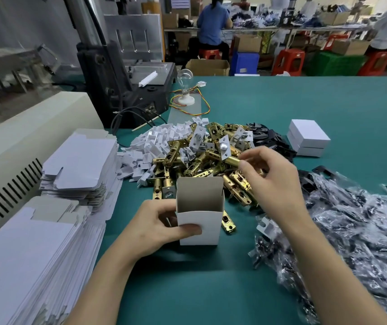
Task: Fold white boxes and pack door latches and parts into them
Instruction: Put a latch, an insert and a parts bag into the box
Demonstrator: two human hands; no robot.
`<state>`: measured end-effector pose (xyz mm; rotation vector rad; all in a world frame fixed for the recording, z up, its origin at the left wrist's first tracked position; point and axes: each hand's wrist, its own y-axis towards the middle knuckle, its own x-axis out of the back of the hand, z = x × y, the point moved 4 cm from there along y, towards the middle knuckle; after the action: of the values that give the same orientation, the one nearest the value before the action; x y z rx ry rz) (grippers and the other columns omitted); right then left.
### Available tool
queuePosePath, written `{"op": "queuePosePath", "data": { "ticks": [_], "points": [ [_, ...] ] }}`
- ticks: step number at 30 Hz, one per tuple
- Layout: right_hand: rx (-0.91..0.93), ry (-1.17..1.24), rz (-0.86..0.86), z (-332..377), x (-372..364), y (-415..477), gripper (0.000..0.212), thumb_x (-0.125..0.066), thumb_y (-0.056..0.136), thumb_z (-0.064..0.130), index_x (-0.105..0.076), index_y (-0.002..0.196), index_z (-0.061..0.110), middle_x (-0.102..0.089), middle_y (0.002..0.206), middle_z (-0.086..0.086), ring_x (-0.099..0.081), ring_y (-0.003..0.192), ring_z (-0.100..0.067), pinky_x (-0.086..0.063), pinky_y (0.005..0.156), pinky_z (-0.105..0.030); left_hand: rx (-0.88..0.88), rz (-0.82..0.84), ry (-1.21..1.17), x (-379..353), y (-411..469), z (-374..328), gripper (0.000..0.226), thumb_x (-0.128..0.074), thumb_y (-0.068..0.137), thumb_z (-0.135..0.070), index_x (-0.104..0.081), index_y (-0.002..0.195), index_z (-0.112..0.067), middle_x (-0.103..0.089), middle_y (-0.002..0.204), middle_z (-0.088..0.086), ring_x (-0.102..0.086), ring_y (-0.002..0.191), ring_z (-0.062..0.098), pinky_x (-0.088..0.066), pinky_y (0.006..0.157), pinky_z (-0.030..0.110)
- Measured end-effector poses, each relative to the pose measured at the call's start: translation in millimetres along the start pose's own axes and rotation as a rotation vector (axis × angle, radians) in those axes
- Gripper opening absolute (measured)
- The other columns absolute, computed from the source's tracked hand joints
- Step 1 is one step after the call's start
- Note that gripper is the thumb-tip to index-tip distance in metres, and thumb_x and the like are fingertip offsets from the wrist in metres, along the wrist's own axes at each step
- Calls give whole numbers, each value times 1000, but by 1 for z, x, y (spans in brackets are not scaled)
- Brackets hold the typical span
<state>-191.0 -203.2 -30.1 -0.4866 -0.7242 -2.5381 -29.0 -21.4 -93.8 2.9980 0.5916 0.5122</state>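
— At centre of the green counter [281, 102]: upright white cardboard box [199, 214], open-topped, grey inside, held at its near wall by left grip [157, 228].
— And right grip [272, 181]?
— At one o'clock, pinching a brass tubular latch [231, 159] atop the shiny heap [197, 167]. Crinkly clear bags [363, 231] at three; stacked flat blanks [75, 165] at nine.

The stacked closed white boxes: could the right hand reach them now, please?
Probably yes: the boxes sit beyond the right hand with nothing tall between, though it pinches a brass latch.
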Motion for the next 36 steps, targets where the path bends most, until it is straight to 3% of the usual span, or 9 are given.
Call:
{"op": "queuePosePath", "data": {
  "ticks": [4,7,12,17,20,25,27,32,36],
  "points": [
    [5,-432,127,-5,2,50,20,-60,99,18,-70,115,26,-69,108,4,-64,94,-14,-56,84,-37,11,-1,-3,0,0,3,46,-88,69,-67,-82,102,-36,-78,94,5,-65,82,13,-58,74,45],
    [-62,-653,244,-19,3,77,34,-54,99,8,-70,121,28,-72,118,1,-65,101,-21,-58,85,-40,20,-2,-24,0,0,4,53,-87,67,-71,-82,105,-34,-79,97,7,-67,85,16,-57,80,57],
    [-46,-717,374,-30,-6,87,41,-63,94,3,-71,124,30,-66,123,-5,-62,105,-24,-54,84,-36,28,7,1,0,0,3,54,-85,66,-75,-82,104,-36,-79,94,4,-66,82,18,-57,77,55],
    [28,-670,349,-20,-2,82,36,-71,89,5,-72,117,28,-57,98,3,-57,91,-19,-51,76,-36,33,18,4,1,-1,0,48,-88,68,-68,-82,103,-35,-79,95,4,-70,84,36,-57,79,57],
    [62,-600,291,-7,-1,72,22,-64,93,10,-73,107,24,-67,92,5,-62,86,-17,-55,76,-36,58,27,-4,2,-1,-2,36,-88,69,-55,-83,96,-33,-78,91,6,-65,80,23,-56,74,50],
    [201,-502,176,29,-9,42,8,-64,95,25,-72,95,26,-68,82,10,-64,78,-13,-52,68,-33,30,103,-53,7,-5,-11,20,-95,76,-28,-84,91,-35,-81,91,-6,-70,79,0,-52,71,15],
    [184,-622,284,32,-19,24,14,-62,97,38,-71,92,28,-67,79,12,-65,76,-14,-51,64,-31,26,103,-97,9,-7,-13,21,-89,74,-21,-84,89,-34,-81,90,-8,-72,80,-3,-52,71,11],
    [90,-1010,603,12,-36,-20,53,-60,88,71,-67,91,19,-62,80,4,-57,69,-19,-37,55,-30,2,76,-113,10,-8,-16,23,-87,71,-20,-84,87,-36,-81,88,-9,-71,79,-3,-51,70,11],
    [58,-1065,631,3,-42,-41,49,-61,90,66,-53,83,18,-54,77,4,-51,68,-21,-29,51,-31,-2,58,-75,7,-7,-15,22,-87,70,-27,-84,89,-37,-81,89,-7,-70,77,-3,-50,69,11]
  ]
}}
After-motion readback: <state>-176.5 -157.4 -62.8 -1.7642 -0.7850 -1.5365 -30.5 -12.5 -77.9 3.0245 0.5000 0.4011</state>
